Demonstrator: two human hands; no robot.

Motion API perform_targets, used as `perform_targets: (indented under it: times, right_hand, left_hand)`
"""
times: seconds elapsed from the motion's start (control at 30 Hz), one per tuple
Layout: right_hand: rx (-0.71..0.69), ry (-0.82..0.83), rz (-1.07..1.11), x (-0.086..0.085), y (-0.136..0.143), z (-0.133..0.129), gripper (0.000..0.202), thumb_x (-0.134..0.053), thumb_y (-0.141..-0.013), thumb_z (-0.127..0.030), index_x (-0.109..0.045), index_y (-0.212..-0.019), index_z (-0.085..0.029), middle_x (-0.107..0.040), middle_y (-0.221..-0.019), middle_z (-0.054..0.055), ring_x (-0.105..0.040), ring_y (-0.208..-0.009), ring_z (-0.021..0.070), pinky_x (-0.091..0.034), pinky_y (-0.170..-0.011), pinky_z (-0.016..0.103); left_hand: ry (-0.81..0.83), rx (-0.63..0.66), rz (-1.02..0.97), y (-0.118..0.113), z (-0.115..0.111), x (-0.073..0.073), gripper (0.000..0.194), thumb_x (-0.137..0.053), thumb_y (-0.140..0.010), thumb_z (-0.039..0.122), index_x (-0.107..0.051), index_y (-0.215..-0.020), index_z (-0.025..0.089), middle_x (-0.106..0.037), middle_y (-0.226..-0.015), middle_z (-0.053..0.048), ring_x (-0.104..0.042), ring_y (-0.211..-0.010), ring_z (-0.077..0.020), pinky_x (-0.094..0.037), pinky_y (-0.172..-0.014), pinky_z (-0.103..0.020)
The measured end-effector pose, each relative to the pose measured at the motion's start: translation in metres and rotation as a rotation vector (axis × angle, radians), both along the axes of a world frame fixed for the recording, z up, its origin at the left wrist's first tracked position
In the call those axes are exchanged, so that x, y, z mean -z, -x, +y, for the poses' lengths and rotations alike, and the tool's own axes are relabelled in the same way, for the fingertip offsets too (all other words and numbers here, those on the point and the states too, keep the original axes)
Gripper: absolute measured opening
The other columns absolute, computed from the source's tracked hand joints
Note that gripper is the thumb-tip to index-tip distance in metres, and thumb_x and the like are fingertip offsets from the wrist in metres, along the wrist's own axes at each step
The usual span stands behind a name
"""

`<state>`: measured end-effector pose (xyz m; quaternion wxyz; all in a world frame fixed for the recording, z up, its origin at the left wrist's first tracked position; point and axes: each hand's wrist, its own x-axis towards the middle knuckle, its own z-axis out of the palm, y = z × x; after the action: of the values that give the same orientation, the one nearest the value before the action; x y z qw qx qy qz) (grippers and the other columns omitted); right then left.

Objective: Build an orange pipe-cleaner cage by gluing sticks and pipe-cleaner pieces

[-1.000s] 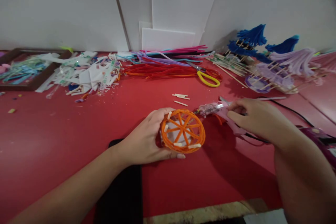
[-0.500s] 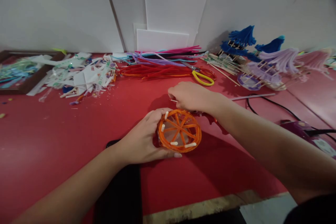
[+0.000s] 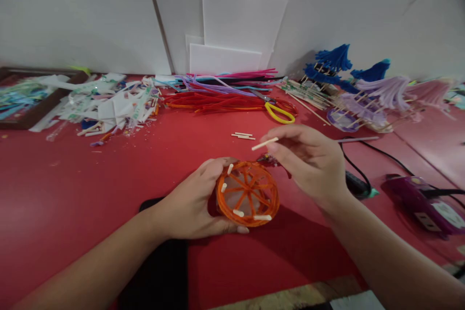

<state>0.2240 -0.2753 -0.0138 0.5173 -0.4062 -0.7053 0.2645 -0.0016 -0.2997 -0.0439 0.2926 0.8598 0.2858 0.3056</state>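
Note:
My left hand (image 3: 198,198) grips the side of a round orange pipe-cleaner frame (image 3: 248,189) with crossing spokes like a wheel. Several short pale sticks stand up from its rim, along the left and the near side. Above the far right of the frame, my right hand (image 3: 308,160) pinches one short wooden stick (image 3: 265,144) between thumb and fingers. A few more short sticks (image 3: 243,135) lie on the red table just beyond. Partly hidden behind the frame and my right hand is a tool with a metal tip (image 3: 268,158), perhaps a glue gun.
Pipe cleaners (image 3: 214,101) lie in bundles at the back, beside yellow-handled scissors (image 3: 279,112). Scraps (image 3: 119,106) are heaped on the left. Blue and lilac umbrella-like pieces (image 3: 381,89) stand at the back right. A purple power strip (image 3: 423,203) with cables is on the right, a black object (image 3: 156,266) near my left forearm.
My right hand has lifted from the table and turned back to the right, bringing up a short stick. The sticks lying on the table now show. My left hand keeps its hold.

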Motion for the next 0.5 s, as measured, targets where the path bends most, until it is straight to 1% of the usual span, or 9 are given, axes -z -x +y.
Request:
perform_targets:
  times: [0.1,0.17,0.27,0.4,0.5]
  right_hand:
    - [0.013,0.011,0.081,0.007,0.006,-0.017,0.018,-0.066,-0.085,-0.013,-0.068,-0.097,-0.026,-0.076,-0.088,0.0,-0.073,-0.073,0.0137,-0.061,-0.064,0.025]
    - [0.033,-0.028,0.061,0.013,0.009,-0.02,0.022,-0.068,-0.084,-0.013,-0.067,-0.101,-0.027,-0.075,-0.091,0.0,-0.073,-0.075,0.0137,-0.062,-0.066,0.025]
    - [0.016,-0.091,-0.011,0.021,0.009,-0.019,0.021,-0.069,-0.085,-0.013,-0.068,-0.101,-0.027,-0.076,-0.092,0.001,-0.074,-0.079,0.0156,-0.062,-0.073,0.029]
    - [-0.019,-0.184,-0.107,0.025,0.005,-0.017,0.025,-0.069,-0.084,-0.01,-0.068,-0.102,-0.027,-0.077,-0.094,0.0,-0.073,-0.084,0.0168,-0.061,-0.076,0.032]
    - [-0.01,-0.218,-0.151,0.024,0.004,-0.018,0.025,-0.069,-0.084,-0.01,-0.068,-0.102,-0.027,-0.077,-0.094,0.0,-0.073,-0.084,0.0162,-0.06,-0.078,0.032]
  left_hand:
    - [0.023,0.012,-0.003,0.001,-0.001,0.002,0.075,-0.081,-0.073,0.052,-0.048,-0.134,0.022,-0.056,-0.134,-0.015,-0.057,-0.124,-0.0305,-0.049,-0.106,-0.044]
    - [0.036,0.014,-0.004,0.001,-0.001,0.003,0.078,-0.081,-0.073,0.051,-0.045,-0.137,0.023,-0.055,-0.135,-0.015,-0.056,-0.125,-0.0309,-0.048,-0.107,-0.045]
    - [0.059,0.007,-0.011,0.001,-0.002,0.004,0.082,-0.082,-0.073,0.05,-0.042,-0.14,0.024,-0.055,-0.136,-0.016,-0.057,-0.125,-0.031,-0.048,-0.106,-0.047]
    - [0.063,0.014,-0.029,0.002,-0.001,0.004,0.083,-0.083,-0.071,0.049,-0.043,-0.139,0.025,-0.056,-0.135,-0.015,-0.057,-0.124,-0.0303,-0.048,-0.106,-0.046]
    - [0.042,0.026,-0.028,0.0,-0.001,0.002,0.077,-0.082,-0.072,0.049,-0.048,-0.136,0.023,-0.057,-0.134,-0.015,-0.057,-0.124,-0.0301,-0.048,-0.106,-0.045]
